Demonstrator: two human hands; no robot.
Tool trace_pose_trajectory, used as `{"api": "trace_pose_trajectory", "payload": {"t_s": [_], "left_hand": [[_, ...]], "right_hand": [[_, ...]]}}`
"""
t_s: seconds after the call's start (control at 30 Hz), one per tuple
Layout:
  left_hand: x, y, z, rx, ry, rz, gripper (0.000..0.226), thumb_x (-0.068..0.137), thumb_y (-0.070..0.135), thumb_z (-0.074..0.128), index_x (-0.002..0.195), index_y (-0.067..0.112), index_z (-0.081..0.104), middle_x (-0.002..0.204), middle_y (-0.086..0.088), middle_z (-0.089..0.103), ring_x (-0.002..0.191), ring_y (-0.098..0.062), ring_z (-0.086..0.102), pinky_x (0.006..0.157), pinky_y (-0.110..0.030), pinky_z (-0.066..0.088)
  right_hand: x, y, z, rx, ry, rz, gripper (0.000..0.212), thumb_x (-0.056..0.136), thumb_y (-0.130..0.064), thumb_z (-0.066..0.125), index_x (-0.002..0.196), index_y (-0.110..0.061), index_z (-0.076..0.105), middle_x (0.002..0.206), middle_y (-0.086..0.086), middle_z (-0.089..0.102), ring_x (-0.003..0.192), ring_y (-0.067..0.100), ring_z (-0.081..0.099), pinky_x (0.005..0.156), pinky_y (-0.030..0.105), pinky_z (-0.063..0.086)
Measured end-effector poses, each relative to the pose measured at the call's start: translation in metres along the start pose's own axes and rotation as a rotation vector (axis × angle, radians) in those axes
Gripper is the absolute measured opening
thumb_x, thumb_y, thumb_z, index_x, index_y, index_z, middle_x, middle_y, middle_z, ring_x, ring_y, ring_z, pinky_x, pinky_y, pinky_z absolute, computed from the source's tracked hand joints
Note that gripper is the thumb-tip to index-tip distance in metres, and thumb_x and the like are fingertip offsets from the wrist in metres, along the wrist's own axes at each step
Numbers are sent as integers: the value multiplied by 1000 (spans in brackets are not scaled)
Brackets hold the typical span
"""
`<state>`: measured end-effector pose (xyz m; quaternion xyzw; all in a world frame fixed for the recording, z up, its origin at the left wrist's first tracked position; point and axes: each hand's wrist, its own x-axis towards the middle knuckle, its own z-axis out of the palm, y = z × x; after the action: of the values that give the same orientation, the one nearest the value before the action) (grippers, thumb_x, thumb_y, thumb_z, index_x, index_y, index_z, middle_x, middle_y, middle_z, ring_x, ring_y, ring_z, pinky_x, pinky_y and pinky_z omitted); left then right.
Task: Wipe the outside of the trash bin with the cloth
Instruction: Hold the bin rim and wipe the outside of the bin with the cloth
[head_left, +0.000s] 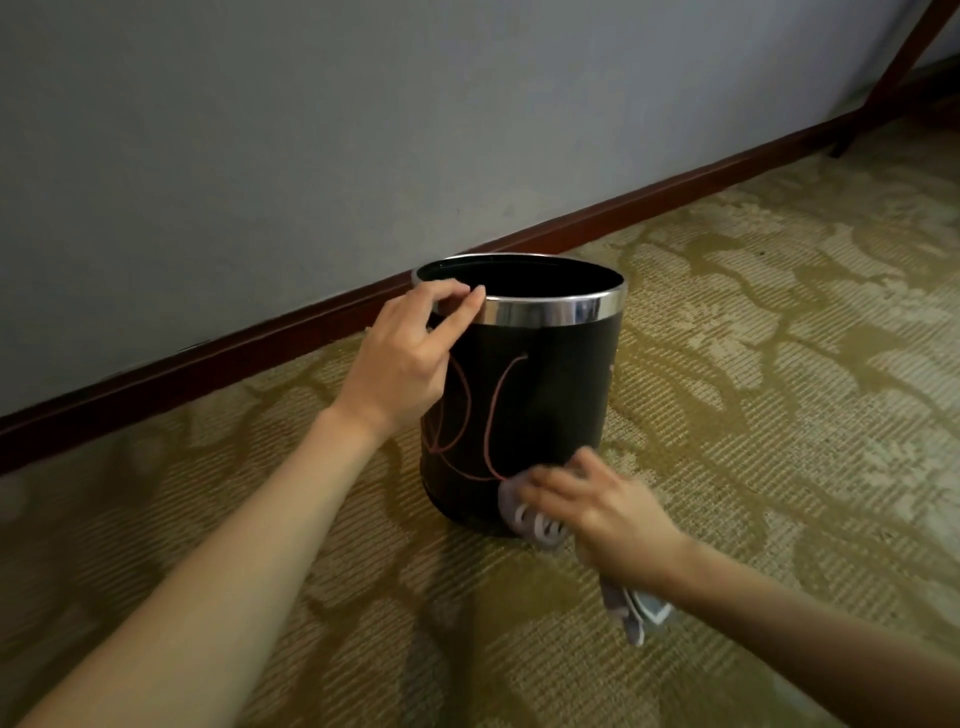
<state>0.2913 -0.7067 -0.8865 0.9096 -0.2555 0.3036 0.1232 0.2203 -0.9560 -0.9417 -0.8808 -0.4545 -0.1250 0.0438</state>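
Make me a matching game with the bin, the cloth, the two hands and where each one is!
Things:
1. trash bin
2. cloth
3. left hand
4. right hand

Places:
A. grips the shiny rim
B. stands on the patterned carpet
C. presses the cloth low on the bin's side
D. bunched under the right hand

Pairs: 1-B, 2-D, 3-A, 4-C

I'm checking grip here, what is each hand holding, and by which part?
The left hand pinches the trash bin at its metal rim. The right hand holds the cloth, bunched, against the bin's lower side.
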Motion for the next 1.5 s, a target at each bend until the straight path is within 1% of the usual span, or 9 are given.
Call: {"api": "trace_pose_trajectory", "payload": {"t_s": [0.2, 0.3, 0.6, 0.77, 0.97, 1.1, 1.23, 1.4, 1.5], "left_hand": [[1, 5, 0, -28, -25, -76, 52, 85, -6, 40, 137, 0, 42, 127, -24, 48, 119, -36, 48, 97, -45, 42], [5, 8, 2, -37, -23, -88, 51, 85, -6, 39, 136, -2, 42, 127, -25, 49, 118, -36, 48, 96, -46, 43], [1, 2, 6, -78, 15, -82, 54, 84, -6, 41, 137, 4, 43, 129, -19, 48, 125, -29, 42, 105, -41, 33], [10, -5, -10, -328, 90, -122, 37, 92, 11, 50, 127, 19, 56, 113, 4, 59, 107, -3, 48, 93, -27, 34], [19, -17, -14, -527, -177, -356, 23, 93, 24, 54, 113, 23, 66, 97, 13, 62, 94, 4, 55, 78, -8, 38], [9, -6, -9, -772, -252, -435, 23, 87, 38, 58, 99, 23, 71, 98, 10, 67, 98, -5, 62, 85, -32, 50], [10, 2, -18, -768, -361, -369, 17, 78, 42, 68, 90, 30, 72, 95, 12, 69, 97, -6, 62, 88, -39, 50], [13, 11, -35, -675, -733, -239, 31, 64, 51, 77, 89, 35, 68, 92, 15, 64, 93, -4, 60, 81, -32, 50], [11, 18, -34, -549, -649, -121, 17, 75, 30, 75, 90, 29, 68, 88, 14, 61, 89, -3, 59, 79, -33, 50]], "right_hand": [[48, 41, -63, -65, 361, 276, 58, 64, 11, 60, 116, -13, 67, 115, 2, 67, 80, 32, 51, 48, 23, 36], [57, 43, -65, -99, 420, 278, 53, 67, 10, 61, 115, -11, 68, 115, 1, 67, 79, 33, 52, 52, 23, 32], [7, 3, 8, -245, 141, -121, 33, 83, -7, 54, 114, -7, 65, 107, 8, 67, 74, 31, 57, 55, 35, 46], [-12, 8, 17, -200, 63, -195, 32, 86, -10, 53, 116, -10, 62, 109, 5, 64, 73, 27, 51, 54, 35, 44], [-37, 17, 20, -151, 3, -214, 28, 89, -12, 51, 114, -14, 64, 110, 1, 64, 75, 27, 53, 58, 36, 48], [-53, 28, 20, -94, -53, -173, 29, 87, -13, 56, 115, -17, 62, 111, 1, 64, 78, 28, 56, 59, 38, 51], [-58, 36, 22, -53, -22, -97, 28, 85, -9, 58, 111, -16, 66, 109, 3, 66, 82, 28, 57, 58, 38, 51], [-58, 48, 19, -64, 9, -23, 31, 85, -13, 48, 108, -16, 69, 107, 4, 67, 84, 23, 41, 55, 34, 47], [-55, 48, 18, -49, -3, -11, 32, 86, -12, 47, 109, -15, 68, 108, 5, 67, 83, 23, 40, 55, 34, 46]]}}
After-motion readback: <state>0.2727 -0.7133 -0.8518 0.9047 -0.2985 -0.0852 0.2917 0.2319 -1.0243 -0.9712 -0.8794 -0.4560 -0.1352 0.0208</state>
